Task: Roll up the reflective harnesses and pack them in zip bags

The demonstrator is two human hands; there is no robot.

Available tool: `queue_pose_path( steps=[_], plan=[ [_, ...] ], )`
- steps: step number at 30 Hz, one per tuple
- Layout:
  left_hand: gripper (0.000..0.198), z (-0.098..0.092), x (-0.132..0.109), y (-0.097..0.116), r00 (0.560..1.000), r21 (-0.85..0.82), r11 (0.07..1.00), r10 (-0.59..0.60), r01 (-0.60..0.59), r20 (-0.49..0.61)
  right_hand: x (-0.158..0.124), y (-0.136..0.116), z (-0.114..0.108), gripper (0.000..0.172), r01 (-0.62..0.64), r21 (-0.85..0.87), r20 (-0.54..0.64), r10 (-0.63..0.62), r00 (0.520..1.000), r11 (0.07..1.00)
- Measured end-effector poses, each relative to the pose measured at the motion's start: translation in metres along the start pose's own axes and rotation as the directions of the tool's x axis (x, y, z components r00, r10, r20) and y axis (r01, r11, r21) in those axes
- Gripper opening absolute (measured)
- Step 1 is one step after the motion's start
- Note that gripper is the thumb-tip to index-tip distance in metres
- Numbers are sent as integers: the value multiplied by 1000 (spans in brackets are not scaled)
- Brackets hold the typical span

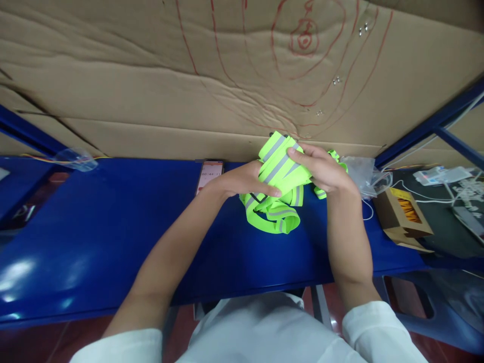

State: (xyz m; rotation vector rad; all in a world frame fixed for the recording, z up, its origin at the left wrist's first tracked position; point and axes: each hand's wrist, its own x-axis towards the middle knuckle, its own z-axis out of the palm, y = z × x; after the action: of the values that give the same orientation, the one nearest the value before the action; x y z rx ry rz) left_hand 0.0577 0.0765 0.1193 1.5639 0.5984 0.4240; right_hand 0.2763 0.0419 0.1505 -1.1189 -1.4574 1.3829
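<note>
A bundle of neon yellow-green reflective straps [282, 166] with grey stripes is held between my two hands above the blue table. My left hand [251, 180] grips its left edge, the thumb lying along the lower side. On the right side my right hand [321, 166] pinches the folded layers, thumb on top; its other fingers are partly hidden behind. Looser loops of the same strap [274, 222] hang or lie below the folded part, with a dark buckle [259, 197] near my left thumb. A small end of strap shows beyond my right hand.
A phone [210, 176] showing a timer lies left of the straps on the blue table [124, 217]. Clear plastic bags [359, 174] and an open cardboard box [403, 217] stand at the right. A clear plastic cup [77, 160] lies at the back left. Cardboard [151, 101] with red lines walls the back.
</note>
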Motion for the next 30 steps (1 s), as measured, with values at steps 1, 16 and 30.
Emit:
queue_pose_path(
  steps=[1, 16, 30],
  plan=[
    [64, 0, 1, -1, 1000, -7, 1000, 3, -3, 12, 0, 0, 1, 49, 11, -9, -14, -11, 1000, 1000],
    [60, 8, -2, 6, 1000, 53, 999, 12, -11, -18, -7, -10, 1, 49, 155, -60, -91, -160, 983, 986],
    [57, -5, 0, -2, 979, 130, 980, 166, -151, -120, 5, 3, 20, 49, 304, -578, -30, -392, 919, 757]
  ],
)
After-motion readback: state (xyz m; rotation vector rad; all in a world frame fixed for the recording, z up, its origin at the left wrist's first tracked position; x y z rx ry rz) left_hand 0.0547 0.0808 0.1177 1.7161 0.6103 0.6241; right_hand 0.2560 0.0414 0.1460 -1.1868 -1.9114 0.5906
